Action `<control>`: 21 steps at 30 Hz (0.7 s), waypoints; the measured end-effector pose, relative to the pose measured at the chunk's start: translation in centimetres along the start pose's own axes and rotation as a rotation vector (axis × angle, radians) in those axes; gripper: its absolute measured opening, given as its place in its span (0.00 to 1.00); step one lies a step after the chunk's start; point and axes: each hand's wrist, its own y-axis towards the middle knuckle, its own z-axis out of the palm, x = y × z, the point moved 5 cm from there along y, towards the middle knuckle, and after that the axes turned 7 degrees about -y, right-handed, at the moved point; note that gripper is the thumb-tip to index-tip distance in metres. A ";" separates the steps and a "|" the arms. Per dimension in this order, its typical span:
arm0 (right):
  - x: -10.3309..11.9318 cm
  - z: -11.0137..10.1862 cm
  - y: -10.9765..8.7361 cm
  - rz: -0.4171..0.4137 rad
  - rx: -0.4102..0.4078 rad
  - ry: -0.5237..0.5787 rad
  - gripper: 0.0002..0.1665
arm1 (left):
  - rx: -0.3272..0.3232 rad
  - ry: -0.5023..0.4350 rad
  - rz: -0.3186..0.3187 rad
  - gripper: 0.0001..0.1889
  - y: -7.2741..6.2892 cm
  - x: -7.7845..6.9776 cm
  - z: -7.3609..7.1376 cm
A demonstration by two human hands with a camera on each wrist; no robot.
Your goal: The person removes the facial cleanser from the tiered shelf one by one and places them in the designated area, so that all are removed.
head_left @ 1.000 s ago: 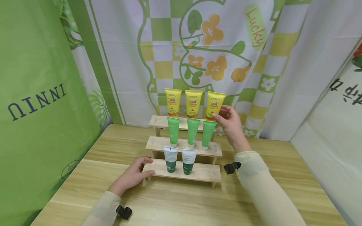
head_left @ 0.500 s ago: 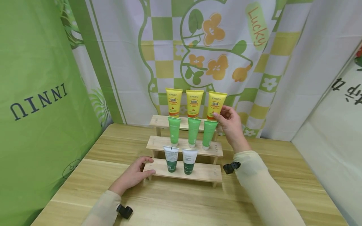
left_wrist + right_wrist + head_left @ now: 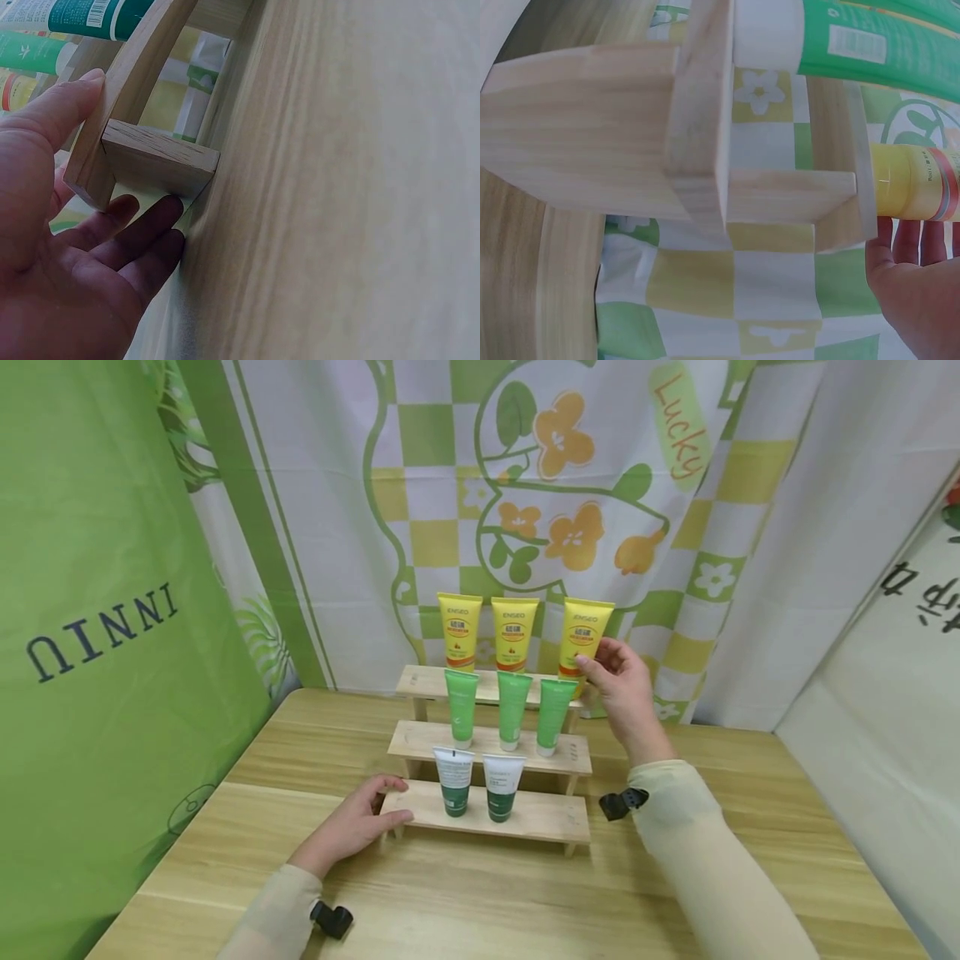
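A three-step wooden display stand [image 3: 551, 817] carries squeeze tubes standing on their caps. My right hand [image 3: 626, 689] pinches the rightmost yellow tube [image 3: 583, 633] near its lower part, at the right end of the top step. In the right wrist view, this tube's yellow cap [image 3: 892, 180] is right at the step's edge, with fingers behind it. Two other yellow tubes [image 3: 459, 631] stand to its left. My left hand [image 3: 351, 827] grips the left end of the lowest step, thumb [image 3: 75, 101] on its edge and fingers curled around the end by the leg.
Three green tubes [image 3: 512, 710] stand on the middle step, in front of the yellow ones. Two white-and-dark-green tubes [image 3: 501, 787] stand on the lowest step. The stand rests on a wooden table [image 3: 480, 902], with a patterned curtain [image 3: 330, 527] behind and a green cloth [image 3: 97, 735] at the left.
My right hand has shifted the rightmost yellow tube a little to the right, widening the gap to the middle yellow tube. The left hand stays on the stand.
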 end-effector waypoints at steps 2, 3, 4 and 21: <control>0.2 -0.3 0.0 -0.011 0.001 0.016 0.21 | -0.005 0.003 -0.003 0.23 0.0 0.0 0.0; 0.3 -0.4 -0.1 -0.017 0.003 0.026 0.21 | -0.007 0.004 -0.005 0.23 0.0 0.0 0.0; 0.4 -0.6 -0.1 -0.022 0.004 0.035 0.21 | -0.006 0.006 -0.001 0.23 0.0 -0.1 0.0; 1.0 -3.4 -1.3 -0.047 -0.042 0.096 0.19 | 0.000 0.002 0.008 0.22 0.2 0.0 -0.1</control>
